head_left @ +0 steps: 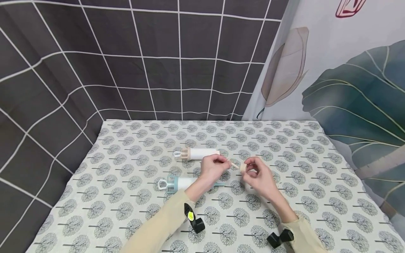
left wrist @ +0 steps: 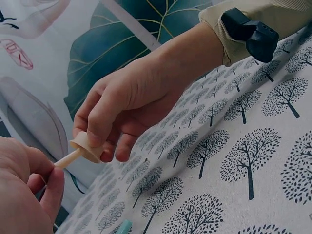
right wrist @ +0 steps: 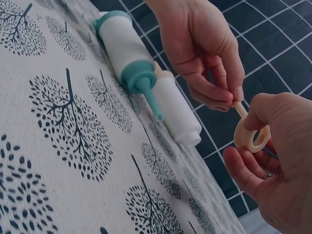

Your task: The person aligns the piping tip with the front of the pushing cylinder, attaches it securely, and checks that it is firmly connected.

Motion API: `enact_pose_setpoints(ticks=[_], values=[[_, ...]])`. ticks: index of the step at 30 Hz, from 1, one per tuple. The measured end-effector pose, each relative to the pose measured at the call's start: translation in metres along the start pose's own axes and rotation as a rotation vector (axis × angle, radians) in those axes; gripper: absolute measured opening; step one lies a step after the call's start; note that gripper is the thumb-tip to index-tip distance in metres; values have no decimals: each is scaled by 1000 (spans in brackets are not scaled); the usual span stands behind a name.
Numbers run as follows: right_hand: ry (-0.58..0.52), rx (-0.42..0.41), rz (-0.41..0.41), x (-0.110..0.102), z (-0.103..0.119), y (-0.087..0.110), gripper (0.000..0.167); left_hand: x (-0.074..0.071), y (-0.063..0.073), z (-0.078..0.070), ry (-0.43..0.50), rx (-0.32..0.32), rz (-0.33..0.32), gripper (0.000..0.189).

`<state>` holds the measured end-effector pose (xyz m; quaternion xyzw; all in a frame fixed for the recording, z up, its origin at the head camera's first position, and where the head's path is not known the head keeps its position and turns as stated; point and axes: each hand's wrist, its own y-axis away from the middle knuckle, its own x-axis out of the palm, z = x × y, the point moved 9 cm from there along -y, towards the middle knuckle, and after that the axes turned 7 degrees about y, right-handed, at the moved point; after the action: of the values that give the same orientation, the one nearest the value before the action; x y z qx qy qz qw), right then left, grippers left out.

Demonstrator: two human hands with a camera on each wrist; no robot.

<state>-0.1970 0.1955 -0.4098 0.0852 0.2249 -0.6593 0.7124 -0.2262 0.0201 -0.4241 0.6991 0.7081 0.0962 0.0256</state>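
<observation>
Nozzle (left wrist: 80, 152), cream, is held above the cloth (head_left: 104, 182), between both hands. Left hand (head_left: 212, 169) pinches the stem's tip, thumb against finger. Right hand (head_left: 257, 175) grips the wide ring end, fingers curled. Beige syringe (head_left: 200, 153) and teal syringe (head_left: 185, 183) lie on the cloth, the latter partly hidden by the left wrist in the head view.

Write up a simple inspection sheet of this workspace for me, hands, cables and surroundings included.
Surface: pale tree-print cloth
Job's things: cream nozzle, held off the cloth; teal-trimmed white tube and cream-trimmed white tube, lying on the cloth
Clutter: nothing seen
Hands: left hand pinches the nozzle's thin stem; right hand holds its wider end
Cables: nothing seen
Surroundings: dark grid-pattern backdrop; leaf-print backdrop
</observation>
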Motion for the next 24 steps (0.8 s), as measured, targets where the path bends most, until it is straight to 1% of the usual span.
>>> enact_pose_setpoints(ticks=[5, 7, 12, 15, 24], values=[[-44, -10, 17, 3, 5, 1, 39, 0, 4, -2, 29, 7, 9, 14], [-65, -15, 31, 5, 7, 2, 40, -1, 5, -2, 47, -2, 7, 14], [-100, -40, 58, 8, 9, 2, 39, -1, 7, -2, 88, 0, 12, 13], [-108, -54, 62, 10, 10, 2, 38, -2, 9, -3, 82, 20, 17, 12], [-98, -133, 57, 12, 18, 0, 38, -3, 11, -4, 80, 37, 18, 12]])
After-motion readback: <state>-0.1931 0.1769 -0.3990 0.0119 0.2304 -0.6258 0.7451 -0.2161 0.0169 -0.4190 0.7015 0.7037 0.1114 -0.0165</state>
